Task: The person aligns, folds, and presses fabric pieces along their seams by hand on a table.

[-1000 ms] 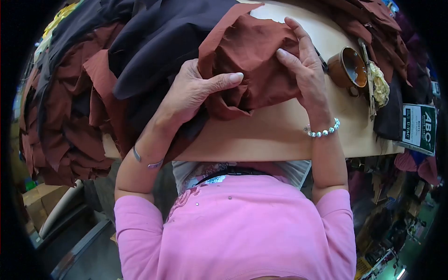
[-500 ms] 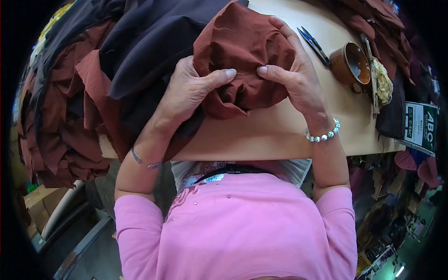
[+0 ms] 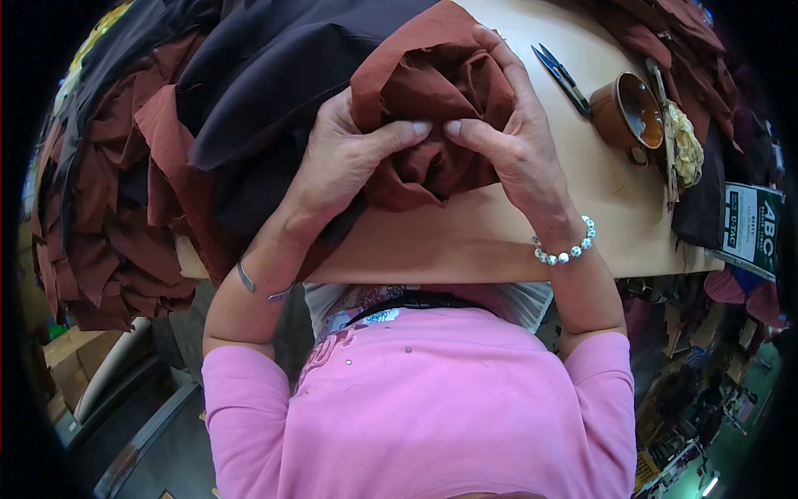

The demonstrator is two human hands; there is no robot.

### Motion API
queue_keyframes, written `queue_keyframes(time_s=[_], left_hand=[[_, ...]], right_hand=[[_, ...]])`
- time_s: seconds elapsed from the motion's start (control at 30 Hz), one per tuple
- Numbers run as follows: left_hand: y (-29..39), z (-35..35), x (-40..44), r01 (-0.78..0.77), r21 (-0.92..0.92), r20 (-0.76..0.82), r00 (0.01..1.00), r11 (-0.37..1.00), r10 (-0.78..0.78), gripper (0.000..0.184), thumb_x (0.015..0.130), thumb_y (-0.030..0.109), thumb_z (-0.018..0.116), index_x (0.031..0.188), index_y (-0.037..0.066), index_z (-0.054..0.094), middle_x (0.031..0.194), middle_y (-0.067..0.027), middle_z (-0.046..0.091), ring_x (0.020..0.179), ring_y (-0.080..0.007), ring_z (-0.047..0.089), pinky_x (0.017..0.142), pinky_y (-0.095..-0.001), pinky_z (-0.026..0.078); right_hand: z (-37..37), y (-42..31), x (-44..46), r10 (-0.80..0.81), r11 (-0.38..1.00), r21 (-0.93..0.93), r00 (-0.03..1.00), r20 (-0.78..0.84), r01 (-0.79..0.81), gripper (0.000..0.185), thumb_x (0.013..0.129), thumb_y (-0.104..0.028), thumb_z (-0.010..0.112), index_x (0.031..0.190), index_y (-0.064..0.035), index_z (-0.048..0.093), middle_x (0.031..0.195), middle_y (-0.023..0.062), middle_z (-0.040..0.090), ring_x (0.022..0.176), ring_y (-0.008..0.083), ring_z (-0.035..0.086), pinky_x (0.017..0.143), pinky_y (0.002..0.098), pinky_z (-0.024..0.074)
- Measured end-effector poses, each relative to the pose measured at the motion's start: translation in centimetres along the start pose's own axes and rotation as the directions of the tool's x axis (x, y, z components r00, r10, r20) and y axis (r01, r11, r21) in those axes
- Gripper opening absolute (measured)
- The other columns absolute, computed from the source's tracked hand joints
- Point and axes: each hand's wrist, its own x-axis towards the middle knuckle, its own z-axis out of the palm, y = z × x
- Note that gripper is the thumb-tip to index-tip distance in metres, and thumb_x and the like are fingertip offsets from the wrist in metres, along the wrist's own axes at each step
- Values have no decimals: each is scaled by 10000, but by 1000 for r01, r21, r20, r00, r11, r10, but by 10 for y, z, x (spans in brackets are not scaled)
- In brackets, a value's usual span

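A bunched piece of reddish-brown cloth is held between both hands above the light tabletop. My left hand grips its left side, thumb on top, fingers hidden beneath the cloth. On the right side my right hand holds it, thumb pressed on top and fingers wrapped round the far edge. The two thumb tips point at each other, a small gap apart, over a fold. Dark cloth lies beside my left hand and under its forearm.
Black thread snips lie right of my right hand, beside a brown cup. A crumpled pale yellow item is past the cup. Brown cloth pieces are heaped at left, more at back right. A labelled packet hangs at the right edge.
My right hand has moved left and its thumb has come close to my left thumb. The brown cloth is gathered into a rounder, tighter bunch. The snips have come into fuller view.
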Motion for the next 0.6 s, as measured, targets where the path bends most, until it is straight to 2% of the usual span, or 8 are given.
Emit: queue_keyframes(time_s=[0.1, 0.23, 0.33, 0.43, 0.5, 0.6], left_hand=[[2, 0, 0, 30, -20, 12, 999, 999, -29, 276, 809, -2, 671, 1076, 3, 601, 972, -49, 660, 858, -93, 615, 772, -244, 512], [1, 6, -1, -20, 80, -13, 1000, 997, 21, 329, 799, -16, 676, 1110, 7, 570, 983, -41, 646, 877, -95, 611, 784, -246, 509], [4, 10, -1, -21, 116, -16, 1000, 993, 23, 394, 789, -35, 678, 1151, 9, 529, 1017, -43, 625, 921, -97, 601, 815, -250, 505], [2, 11, 0, -47, 139, -1, 999, 989, 47, 436, 784, -50, 674, 1174, 16, 491, 1063, -51, 596, 974, -99, 583, 850, -250, 496], [-2, 11, 1, -67, 191, 15, 998, 979, 65, 451, 784, -56, 670, 1180, 21, 469, 1087, -54, 579, 1001, -100, 572, 868, -249, 489], [-6, 15, -3, -28, 163, -16, 999, 986, 31, 435, 789, -64, 658, 1165, 26, 458, 1075, -52, 572, 1003, -99, 567, 867, -246, 487]], right_hand=[[5, -1, 0, -8, 1000, 8, 1000, -24, 8, 798, 765, 91, 627, 1438, -50, 222, 1361, 155, 382, 1249, 233, 430, 1044, 340, 383], [7, 4, 2, -29, 998, 50, 998, -54, 31, 761, 781, 83, 624, 1426, -47, 240, 1351, 154, 389, 1252, 232, 426, 1040, 342, 390], [6, 0, 2, 42, 995, 96, 998, -42, -37, 756, 783, 102, 610, 1425, -51, 240, 1346, 142, 398, 1233, 218, 447, 1023, 332, 412], [9, 7, 4, -74, 996, 48, 995, -73, 77, 743, 785, 130, 583, 1420, -58, 248, 1322, 121, 423, 1205, 199, 477, 993, 311, 443], [8, 7, 2, -30, 995, 89, 997, -68, 36, 726, 783, 146, 567, 1411, -60, 266, 1305, 107, 437, 1176, 188, 499, 970, 295, 459], [4, 8, 0, 33, 992, 126, 998, -57, -26, 698, 781, 157, 553, 1391, -63, 296, 1289, 97, 446, 1147, 176, 516, 950, 283, 471]])
